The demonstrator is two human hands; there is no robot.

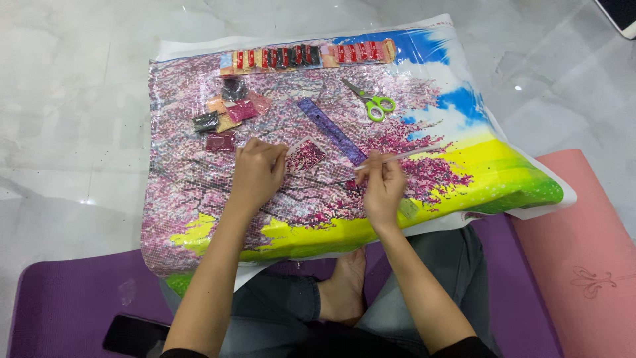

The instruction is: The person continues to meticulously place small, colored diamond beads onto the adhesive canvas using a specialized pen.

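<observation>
A large diamond-painting canvas with pink blossom trees, blue sky and yellow-green ground lies across my lap. My left hand rests on the canvas with curled fingers, touching the edge of a small tray of dark pink beads. My right hand grips a thin white applicator pen, its shaft pointing up to the right. A purple ruler lies diagonally between the two hands.
Green-handled scissors lie near the canvas top. Several small bead bags sit at upper left, with a row of packets along the top edge. A purple mat, a pink mat and a black phone surround my legs.
</observation>
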